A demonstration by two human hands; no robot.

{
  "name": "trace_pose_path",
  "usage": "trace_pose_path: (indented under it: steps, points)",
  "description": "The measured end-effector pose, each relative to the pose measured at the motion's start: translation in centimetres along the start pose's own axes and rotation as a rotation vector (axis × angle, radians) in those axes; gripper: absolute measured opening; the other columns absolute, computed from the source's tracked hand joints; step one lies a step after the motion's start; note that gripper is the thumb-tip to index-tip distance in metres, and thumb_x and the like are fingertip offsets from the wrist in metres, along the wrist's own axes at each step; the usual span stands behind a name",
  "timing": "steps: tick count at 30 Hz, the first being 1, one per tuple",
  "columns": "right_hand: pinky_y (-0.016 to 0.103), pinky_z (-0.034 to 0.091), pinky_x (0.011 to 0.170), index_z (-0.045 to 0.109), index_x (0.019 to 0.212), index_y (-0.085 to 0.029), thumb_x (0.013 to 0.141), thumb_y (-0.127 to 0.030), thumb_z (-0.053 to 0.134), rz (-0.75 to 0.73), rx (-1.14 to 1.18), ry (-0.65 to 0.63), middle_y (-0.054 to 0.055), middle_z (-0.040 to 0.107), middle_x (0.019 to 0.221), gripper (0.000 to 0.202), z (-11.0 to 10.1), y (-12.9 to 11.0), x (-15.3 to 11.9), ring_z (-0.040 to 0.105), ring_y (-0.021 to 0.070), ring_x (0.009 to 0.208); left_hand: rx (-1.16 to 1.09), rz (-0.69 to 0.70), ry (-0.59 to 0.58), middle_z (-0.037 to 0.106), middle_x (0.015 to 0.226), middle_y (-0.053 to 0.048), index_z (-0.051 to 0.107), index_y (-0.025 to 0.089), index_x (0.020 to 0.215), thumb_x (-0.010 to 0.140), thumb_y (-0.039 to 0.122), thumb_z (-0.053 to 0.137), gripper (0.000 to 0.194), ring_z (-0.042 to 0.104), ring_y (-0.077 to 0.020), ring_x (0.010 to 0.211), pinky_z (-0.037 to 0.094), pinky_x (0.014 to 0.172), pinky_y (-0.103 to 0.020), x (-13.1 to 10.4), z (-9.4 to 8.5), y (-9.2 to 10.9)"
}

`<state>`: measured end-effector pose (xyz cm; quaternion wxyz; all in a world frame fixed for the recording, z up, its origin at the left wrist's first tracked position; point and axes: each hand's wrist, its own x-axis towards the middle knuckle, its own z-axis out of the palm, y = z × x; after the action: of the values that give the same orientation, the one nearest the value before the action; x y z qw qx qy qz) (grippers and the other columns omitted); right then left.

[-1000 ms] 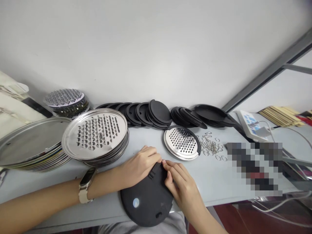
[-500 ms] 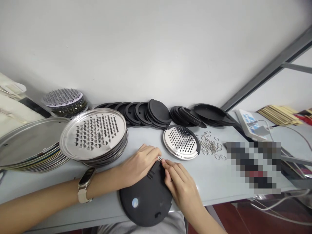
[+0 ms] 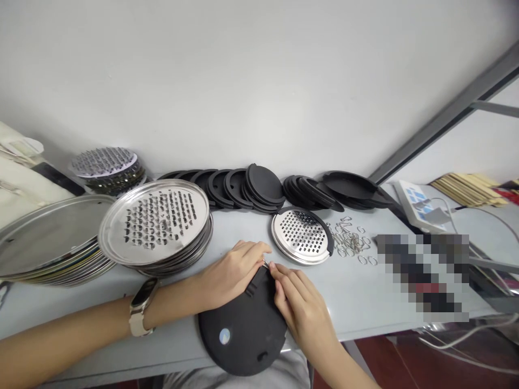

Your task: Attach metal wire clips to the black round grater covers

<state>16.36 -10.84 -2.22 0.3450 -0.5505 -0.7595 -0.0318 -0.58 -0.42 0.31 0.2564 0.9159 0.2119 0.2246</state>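
Note:
A round black plastic disc (image 3: 247, 332) with a blue-white sticker lies at the table's front edge, overhanging it. At its far rim a small metal ring (image 3: 265, 263) shows between my fingertips. My left hand (image 3: 239, 273) comes across the disc and pinches the ring from the left. From the right, my right hand (image 3: 300, 297) pinches it with fingers curled, its side resting by the disc's rim. Whether the ring passes through the disc is hidden by my fingers. Just beyond my hands sits a short stack of round metal graters (image 3: 302, 235) with a black rim piece.
Loose metal rings (image 3: 351, 240) lie right of the small graters. Large grater plates (image 3: 156, 224) and flat metal discs (image 3: 57, 221) are stacked at left, with spiked discs (image 3: 105, 165) behind. Black plastic discs (image 3: 263, 186) line the wall. A power strip (image 3: 419, 205) stands at right.
My left fingers have shifted slightly at the ring, one fingertip now lifted a little. The disc and my right hand stay nearly in place.

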Motion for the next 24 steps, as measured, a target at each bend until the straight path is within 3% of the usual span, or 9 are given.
trace_pose_path:
  steps: [8, 16, 24]
  points:
    - [0.038, 0.059, 0.076, 0.059, 0.123, -0.016, 0.095, -0.009, 0.047, 0.0, 0.011, 0.012, 0.012, 0.07, 0.105, 0.031, 0.1, -0.1, -0.1, 0.066, 0.0227, 0.089, 0.002, 0.033, 0.026, 0.062, 0.109, -0.005, 0.048, 0.022, 0.112, 0.097, 0.009, 0.037, 0.022, 0.059, -0.0187, 0.1, 0.049, 0.089, -0.034, -0.1, 0.2, 0.0]
    - [0.037, 0.059, 0.073, 0.056, 0.125, -0.013, 0.094, -0.007, 0.048, -0.024, -0.009, 0.072, 0.013, 0.07, 0.102, 0.033, 0.4, -0.2, -0.4, 0.066, 0.0229, 0.089, 0.033, 0.076, -0.042, 0.06, 0.097, -0.005, 0.049, 0.019, 0.107, 0.094, 0.005, 0.034, 0.024, 0.058, -0.0188, 0.09, 0.046, 0.085, -0.032, 0.2, -0.4, 0.6]
    - [0.037, 0.059, 0.074, 0.057, 0.123, -0.014, 0.093, -0.006, 0.049, -0.029, -0.019, 0.083, 0.013, 0.071, 0.101, 0.032, 0.5, -0.3, -0.3, 0.067, 0.0229, 0.089, 0.018, 0.102, -0.149, 0.056, 0.098, -0.006, 0.052, 0.018, 0.1, 0.093, 0.004, 0.036, 0.022, 0.053, -0.0195, 0.091, 0.043, 0.088, -0.033, -0.1, -0.8, 0.3]
